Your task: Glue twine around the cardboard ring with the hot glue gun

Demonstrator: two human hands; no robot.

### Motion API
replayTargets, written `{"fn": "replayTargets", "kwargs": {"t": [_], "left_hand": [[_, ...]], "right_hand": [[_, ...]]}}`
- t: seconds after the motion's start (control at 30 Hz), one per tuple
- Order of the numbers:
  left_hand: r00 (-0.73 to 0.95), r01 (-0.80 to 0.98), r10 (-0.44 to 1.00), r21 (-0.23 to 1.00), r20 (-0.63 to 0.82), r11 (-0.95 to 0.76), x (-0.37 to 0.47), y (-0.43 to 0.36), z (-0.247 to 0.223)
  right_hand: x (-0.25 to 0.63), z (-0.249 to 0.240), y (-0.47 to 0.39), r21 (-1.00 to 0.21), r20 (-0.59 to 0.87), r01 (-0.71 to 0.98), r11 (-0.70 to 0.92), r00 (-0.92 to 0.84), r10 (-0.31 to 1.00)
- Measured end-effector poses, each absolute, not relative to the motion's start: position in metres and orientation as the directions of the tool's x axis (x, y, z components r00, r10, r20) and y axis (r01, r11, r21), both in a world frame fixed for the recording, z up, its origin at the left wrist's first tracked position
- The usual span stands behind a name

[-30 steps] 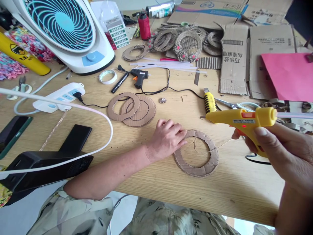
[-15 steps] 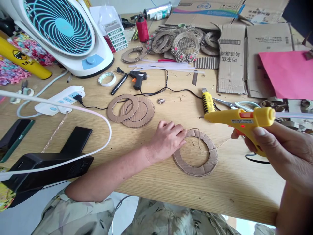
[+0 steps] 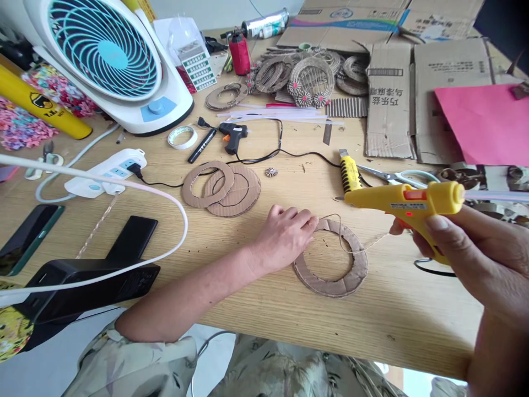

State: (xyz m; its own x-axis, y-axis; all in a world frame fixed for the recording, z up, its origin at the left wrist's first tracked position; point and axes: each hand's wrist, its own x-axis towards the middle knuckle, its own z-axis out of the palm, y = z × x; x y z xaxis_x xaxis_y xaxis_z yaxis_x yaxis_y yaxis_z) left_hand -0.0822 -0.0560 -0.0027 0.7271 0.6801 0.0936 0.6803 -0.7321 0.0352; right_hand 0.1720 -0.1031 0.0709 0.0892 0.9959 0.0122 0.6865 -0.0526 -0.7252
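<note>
My right hand (image 3: pixel 467 248) is wrapped round the handle of a yellow hot glue gun (image 3: pixel 397 198), raised over the table's right side with its nozzle towards the left. A clear glue stick (image 3: pixel 496 196) sticks out of its back. My left hand (image 3: pixel 287 237) is closed on the upper left rim of a cardboard ring (image 3: pixel 353 273) lying flat on the table; its fingertips are hidden. A thin twine (image 3: pixel 340 237) loops from these fingers across the ring and runs on towards my right hand. The nozzle is apart from the ring.
Another cardboard ring (image 3: pixel 190 193) overlaps a marked cardboard disc (image 3: pixel 243 204). Near the glue gun lie a yellow utility knife (image 3: pixel 349 172) and scissors (image 3: pixel 388 175). A black glue gun (image 3: pixel 235 138), a power strip (image 3: pixel 105 172) and a fan (image 3: pixel 111 55) stand farther off. A white cable (image 3: pixel 182 209) crosses the left.
The twine loop over the ring has shifted slightly. Both hands, the glue gun and the cardboard ring stay almost where they were; the view has moved a little.
</note>
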Motion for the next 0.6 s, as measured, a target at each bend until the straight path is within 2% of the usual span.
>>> {"fn": "replayTargets", "kwargs": {"t": [0.33, 0.5, 0.6], "left_hand": [[0.721, 0.692, 0.692, 0.029, 0.033, -0.722, -0.079, -0.055, -0.001], [0.702, 0.696, 0.709, 0.146, 0.067, -0.703, -0.086, -0.051, -0.007], [0.692, 0.682, 0.712, 0.22, 0.114, -0.698, -0.091, -0.049, -0.012]], "right_hand": [[0.171, 0.071, -0.104, -0.737, 0.05, 0.675, -0.02, 0.084, 0.995], [0.177, 0.068, -0.103, -0.724, 0.064, 0.69, -0.021, 0.097, 0.993], [0.184, 0.064, -0.101, -0.704, 0.088, 0.709, 0.046, 0.022, 0.996]]}}
